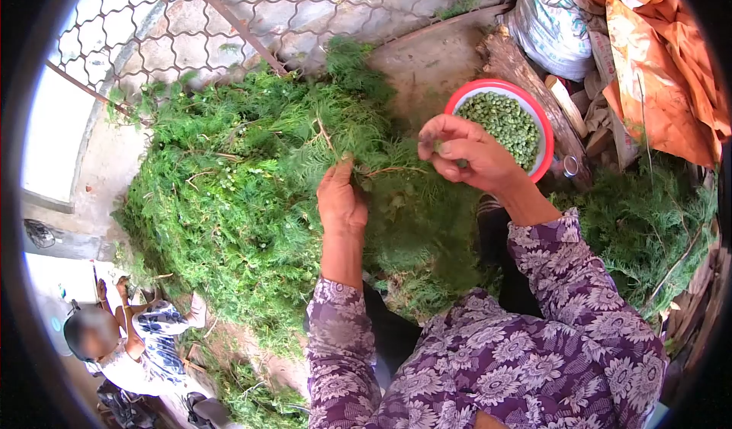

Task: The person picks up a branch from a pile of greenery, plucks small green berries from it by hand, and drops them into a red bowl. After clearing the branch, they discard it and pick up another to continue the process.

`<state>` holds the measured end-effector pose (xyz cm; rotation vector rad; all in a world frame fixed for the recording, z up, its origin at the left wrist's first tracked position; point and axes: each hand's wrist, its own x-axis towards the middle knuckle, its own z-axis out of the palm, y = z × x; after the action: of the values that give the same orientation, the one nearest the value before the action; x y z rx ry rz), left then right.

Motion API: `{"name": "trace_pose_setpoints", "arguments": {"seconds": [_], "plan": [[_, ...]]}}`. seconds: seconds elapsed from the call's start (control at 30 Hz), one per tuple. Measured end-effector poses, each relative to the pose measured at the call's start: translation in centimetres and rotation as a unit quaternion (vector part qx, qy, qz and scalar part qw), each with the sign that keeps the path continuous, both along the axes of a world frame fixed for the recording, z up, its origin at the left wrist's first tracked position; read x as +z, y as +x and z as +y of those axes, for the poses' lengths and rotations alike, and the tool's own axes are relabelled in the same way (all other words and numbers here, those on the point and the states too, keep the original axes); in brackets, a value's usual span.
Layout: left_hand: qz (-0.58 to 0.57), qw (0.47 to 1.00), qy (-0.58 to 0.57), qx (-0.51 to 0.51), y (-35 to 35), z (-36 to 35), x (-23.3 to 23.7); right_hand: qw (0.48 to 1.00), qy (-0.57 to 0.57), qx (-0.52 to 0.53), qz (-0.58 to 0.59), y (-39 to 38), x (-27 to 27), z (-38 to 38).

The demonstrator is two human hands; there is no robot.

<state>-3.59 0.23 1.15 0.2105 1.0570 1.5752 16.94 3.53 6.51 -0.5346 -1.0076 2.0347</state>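
Observation:
My left hand (343, 200) pinches a leafy evergreen sprig (389, 171) at the edge of a big heap of cut green branches (229, 177). The sprig's thin brown stem reaches toward my right hand (474, 155). That hand is closed, thumb against curled fingers, and a small green cone shows at its fingertips, partly hidden. Just behind my right hand stands a white bowl with a red rim (547, 136). It holds many small green cones (507, 120), and my wrist and fingers overlap its near left side.
A wire mesh fence (328, 2) runs behind the heap. Right of the bowl lie a log (526, 71), a stuffed white sack (553, 25) and an orange tarp (663, 71). More branches (633, 216) lie at right. Another person (141, 337) sits at lower left.

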Motion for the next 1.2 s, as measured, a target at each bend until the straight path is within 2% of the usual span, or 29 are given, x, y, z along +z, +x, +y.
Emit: {"name": "trace_pose_setpoints", "arguments": {"seconds": [0.07,0.17,0.2,0.23,0.27,0.33,0.4,0.53,0.6,0.83,1.0,1.13,1.17,1.2], "plan": [[-0.022,1.000,0.009,0.004,0.6,0.2,-0.2,0.999,0.013,0.039,-0.012,0.0,-0.6,0.2],[-0.002,1.000,0.005,-0.005,1.6,0.4,-0.2,0.966,0.115,0.060,-0.224,-0.9,-1.4,-0.2],[0.004,1.000,0.010,-0.012,1.9,0.5,-0.2,0.966,0.114,0.060,-0.223,-1.2,-2.0,-0.2],[0.010,1.000,0.015,-0.020,2.0,0.4,-0.1,0.930,0.250,0.013,-0.269,-1.7,-2.9,-0.4],[0.010,1.000,0.014,-0.021,2.2,0.4,-0.2,0.872,0.380,-0.034,-0.308,-2.0,-3.5,-0.6],[0.015,0.999,0.005,-0.028,2.6,0.5,-0.4,0.875,0.345,-0.031,-0.338,-2.3,-3.0,-0.7],[0.011,0.999,-0.005,-0.036,2.7,0.5,-0.7,0.836,0.387,-0.055,-0.385,-2.6,-3.1,-0.4],[-0.005,0.999,-0.012,-0.042,3.5,0.6,-0.5,0.817,0.420,-0.094,-0.384,-2.9,-3.9,-0.4],[-0.002,0.999,-0.007,-0.040,3.8,0.6,-0.6,0.781,0.470,-0.128,-0.392,-2.9,-4.3,-0.3],[-0.007,0.999,-0.020,-0.024,3.8,0.2,0.5,0.782,0.453,-0.127,-0.408,-3.4,-4.5,-0.5],[-0.009,0.999,-0.008,-0.031,3.1,0.1,-0.1,0.843,0.371,-0.109,-0.373,-3.3,-3.9,-0.3],[0.000,1.000,0.001,-0.027,3.1,0.1,-0.4,0.851,0.376,-0.091,-0.355,-3.1,-3.3,0.0],[0.000,1.000,0.002,-0.026,2.9,0.3,-1.0,0.902,0.269,0.011,-0.337,-2.6,-2.5,-0.3],[-0.007,0.999,0.008,-0.031,2.4,0.7,-1.3,0.930,0.156,0.114,-0.313,-2.4,-1.7,-0.4]]}}
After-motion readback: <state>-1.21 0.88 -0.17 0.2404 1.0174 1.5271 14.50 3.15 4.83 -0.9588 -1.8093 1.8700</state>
